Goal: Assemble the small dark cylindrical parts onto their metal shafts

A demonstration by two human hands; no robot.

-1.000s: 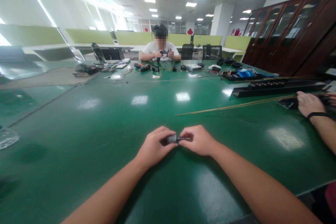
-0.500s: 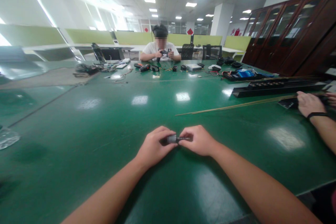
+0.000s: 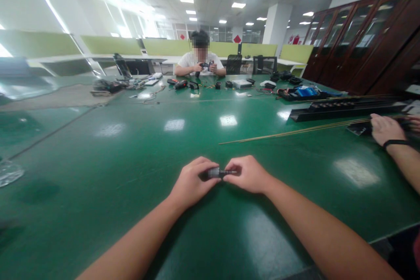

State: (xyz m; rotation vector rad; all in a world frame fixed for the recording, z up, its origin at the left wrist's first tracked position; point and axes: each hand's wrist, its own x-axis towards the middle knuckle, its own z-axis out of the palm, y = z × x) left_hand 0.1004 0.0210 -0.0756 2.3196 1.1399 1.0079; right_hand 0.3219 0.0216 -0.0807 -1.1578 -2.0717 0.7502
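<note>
Close to the near side of the green table (image 3: 157,157), my left hand (image 3: 192,181) is closed round a small grey cylinder (image 3: 214,173) that looks like a little motor. A thin dark shaft (image 3: 228,173) sticks out of its right end. My right hand (image 3: 247,175) pinches this shaft between thumb and fingertips. The piece lies level, just above or on the tabletop; which of the two I cannot tell. Part of the cylinder is hidden in my left palm.
Thin brass-coloured rods (image 3: 278,134) lie beyond my right hand, beside a long black rail (image 3: 344,111). At the right edge a co-worker's hand (image 3: 387,130) rests on a black part. Another person (image 3: 201,59) sits opposite, behind tools and small black boxes (image 3: 229,84).
</note>
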